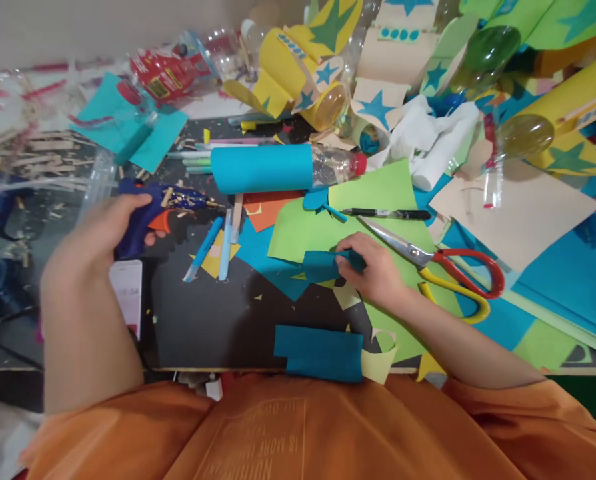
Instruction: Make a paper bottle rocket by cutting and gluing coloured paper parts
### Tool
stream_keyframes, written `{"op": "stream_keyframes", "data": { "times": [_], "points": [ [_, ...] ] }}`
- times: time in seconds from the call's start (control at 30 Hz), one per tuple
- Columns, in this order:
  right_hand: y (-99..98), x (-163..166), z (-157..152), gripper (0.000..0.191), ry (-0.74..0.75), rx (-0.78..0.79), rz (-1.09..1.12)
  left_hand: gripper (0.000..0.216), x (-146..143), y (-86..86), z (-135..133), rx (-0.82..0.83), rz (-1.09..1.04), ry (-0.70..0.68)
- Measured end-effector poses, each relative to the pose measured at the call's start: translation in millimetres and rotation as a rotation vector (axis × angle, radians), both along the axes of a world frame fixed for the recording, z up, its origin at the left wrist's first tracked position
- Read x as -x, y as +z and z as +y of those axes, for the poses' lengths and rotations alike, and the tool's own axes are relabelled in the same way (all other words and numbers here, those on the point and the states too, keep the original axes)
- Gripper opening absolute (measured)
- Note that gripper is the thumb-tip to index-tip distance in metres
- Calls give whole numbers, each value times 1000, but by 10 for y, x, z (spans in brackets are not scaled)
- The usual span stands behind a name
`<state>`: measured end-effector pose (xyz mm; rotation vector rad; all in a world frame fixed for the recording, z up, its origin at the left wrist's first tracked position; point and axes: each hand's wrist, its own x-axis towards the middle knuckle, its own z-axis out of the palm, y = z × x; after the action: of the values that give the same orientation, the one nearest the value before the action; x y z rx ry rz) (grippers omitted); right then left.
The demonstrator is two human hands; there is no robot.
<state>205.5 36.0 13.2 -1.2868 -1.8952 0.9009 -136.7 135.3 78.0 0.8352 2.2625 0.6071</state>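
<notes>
My left hand [111, 223] is wrapped round the handle of a blue glue gun [171, 198] with an orange trigger; its nozzle points right. A small piece of dark blue paper [321, 265] is pinched in my right hand [373, 267], above light green sheets [298, 230]. Beyond the hands lies a plastic bottle [333, 165] on its side, partly wrapped in blue paper [263, 168], with a red cap. Scissors [418, 255] with red and yellow handles rest open beside my right hand. Near the front edge is another dark blue paper piece [323, 353].
A black pen [388, 214] and capped blue markers [205, 247] lie on the dark table [193, 320]. A phone [127, 293] is under my left forearm. Paper-decorated bottles [328, 107] crowd the back; wooden sticks [48, 150] are scattered left. A tan sheet [518, 207] lies right.
</notes>
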Motion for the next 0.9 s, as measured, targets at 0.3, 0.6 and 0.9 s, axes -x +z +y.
{"op": "stream_keyframes", "data": {
  "times": [0.3, 0.6, 0.9],
  "points": [
    [82, -23, 3, 10, -91, 74, 176, 26, -127, 72, -62, -63, 615, -320],
    [57, 13, 44, 7, -169, 192, 214, 33, -1183, -262, -767, -409, -305, -871],
    [38, 83, 110, 26, -180, 376, 516, 24, -1406, -533, -687, -308, -691, -680]
  ]
}}
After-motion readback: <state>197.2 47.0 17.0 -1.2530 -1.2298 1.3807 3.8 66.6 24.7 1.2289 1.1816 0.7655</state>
